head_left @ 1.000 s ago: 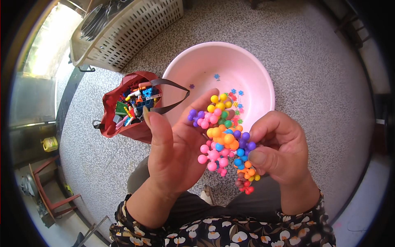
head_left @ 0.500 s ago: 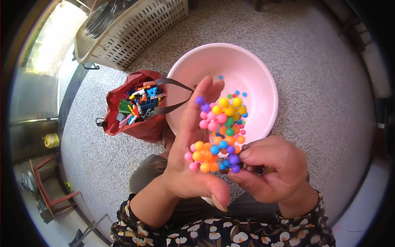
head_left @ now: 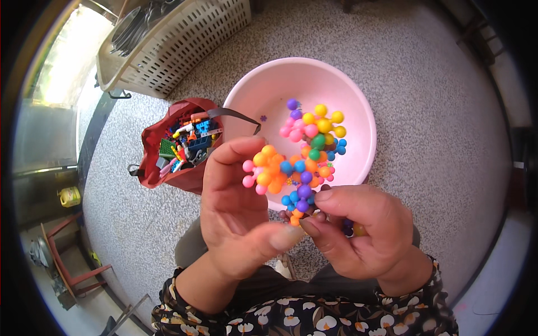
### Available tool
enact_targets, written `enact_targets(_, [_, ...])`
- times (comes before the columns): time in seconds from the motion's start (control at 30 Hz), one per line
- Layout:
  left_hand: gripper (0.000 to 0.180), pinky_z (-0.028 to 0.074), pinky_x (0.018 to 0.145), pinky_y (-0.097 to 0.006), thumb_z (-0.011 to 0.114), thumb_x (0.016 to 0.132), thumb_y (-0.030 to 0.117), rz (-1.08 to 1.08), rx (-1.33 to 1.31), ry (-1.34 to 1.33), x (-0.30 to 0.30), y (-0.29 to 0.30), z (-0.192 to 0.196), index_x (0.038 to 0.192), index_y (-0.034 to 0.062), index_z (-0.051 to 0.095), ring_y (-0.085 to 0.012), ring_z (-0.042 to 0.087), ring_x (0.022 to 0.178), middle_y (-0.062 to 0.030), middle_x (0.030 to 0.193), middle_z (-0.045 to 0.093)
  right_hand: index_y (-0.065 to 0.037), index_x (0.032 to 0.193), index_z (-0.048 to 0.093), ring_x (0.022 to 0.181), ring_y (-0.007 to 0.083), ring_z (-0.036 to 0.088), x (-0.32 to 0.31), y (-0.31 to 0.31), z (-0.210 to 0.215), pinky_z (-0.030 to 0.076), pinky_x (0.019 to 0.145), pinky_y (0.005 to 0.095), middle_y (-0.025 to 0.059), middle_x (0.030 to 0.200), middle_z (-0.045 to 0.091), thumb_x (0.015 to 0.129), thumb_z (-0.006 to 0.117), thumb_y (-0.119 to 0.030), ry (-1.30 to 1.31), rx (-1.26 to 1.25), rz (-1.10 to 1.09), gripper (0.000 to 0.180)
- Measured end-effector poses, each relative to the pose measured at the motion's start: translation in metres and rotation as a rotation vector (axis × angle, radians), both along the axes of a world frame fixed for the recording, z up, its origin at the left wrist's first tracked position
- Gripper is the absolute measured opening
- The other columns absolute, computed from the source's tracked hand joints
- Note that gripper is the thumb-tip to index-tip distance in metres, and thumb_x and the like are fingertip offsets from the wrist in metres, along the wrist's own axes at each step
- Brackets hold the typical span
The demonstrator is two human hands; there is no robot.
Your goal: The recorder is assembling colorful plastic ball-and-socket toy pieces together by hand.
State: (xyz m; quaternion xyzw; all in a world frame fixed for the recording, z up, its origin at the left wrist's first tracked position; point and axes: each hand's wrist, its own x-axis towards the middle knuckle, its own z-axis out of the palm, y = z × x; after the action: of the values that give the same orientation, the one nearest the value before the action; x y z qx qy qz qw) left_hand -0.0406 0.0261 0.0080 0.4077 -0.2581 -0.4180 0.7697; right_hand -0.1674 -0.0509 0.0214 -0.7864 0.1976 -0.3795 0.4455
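Observation:
Both my hands hold one cluster of small knobbed toy pieces [head_left: 305,151] in pink, orange, yellow, blue, purple and green. My left hand [head_left: 235,213] cups its left side, fingers curled behind the orange and pink pieces. My right hand [head_left: 358,229] pinches the lower end at the blue and purple pieces between thumb and fingers. The cluster hangs above a round pink plastic basin [head_left: 358,95] on the speckled grey floor. Left of the basin lies an open red bag [head_left: 179,148] full of mixed coloured building pieces.
A cream slotted plastic crate [head_left: 179,39] stands at the upper left. A red metal stand [head_left: 61,269] and a yellow bottle [head_left: 70,196] sit lower left beyond a ledge. My knees and flowered sleeves fill the bottom.
The cluster has turned and stretched upward over the basin. My left hand closed from a flat open palm to curled fingers behind it; my right hand slid to its lower end.

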Motion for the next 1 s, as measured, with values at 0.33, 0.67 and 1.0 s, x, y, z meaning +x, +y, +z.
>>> enact_targets(0.33, [0.051, 0.041, 0.09, -0.035, 0.067, 0.069, 0.004, -0.242, 0.101, 0.265, 0.018, 0.004, 0.004, 0.114, -0.0009, 0.043, -0.0207, 0.053, 0.1, -0.0121, 0.107, 0.052, 0.0, 0.101, 0.056, 0.061, 0.0176, 0.061, -0.001, -0.002, -0.003, 0.048, 0.048, 0.0263, 0.0113, 0.079, 0.062, 0.067, 0.07, -0.001, -0.044, -0.131, 0.113, 0.038])
enact_targets(0.67, [0.052, 0.049, 0.07, -0.038, 0.061, 0.07, 0.009, -0.35, 0.107, 0.625, 0.023, 0.005, 0.002, 0.118, 0.0003, 0.042, -0.0271, 0.059, 0.081, -0.0207, 0.105, 0.052, 0.006, 0.108, 0.042, 0.086, 0.0209, 0.056, -0.022, -0.051, -0.001, 0.045, 0.081, 0.0262, 0.0149, 0.09, 0.053, 0.087, 0.044, -0.007, -0.627, 1.532, 0.002, 0.024])
enact_targets(1.0, [0.06, 0.049, 0.067, -0.041, 0.063, 0.07, 0.012, -0.544, 0.053, 0.735, 0.023, 0.01, 0.0, 0.123, 0.0005, 0.038, -0.0324, 0.059, 0.082, -0.0237, 0.104, 0.052, 0.006, 0.119, 0.033, 0.112, 0.031, 0.047, -0.033, -0.051, -0.006, 0.05, 0.086, 0.0358, 0.0262, 0.123, 0.04, 0.094, 0.031, -0.019, -0.691, 1.64, 0.204, 0.035])
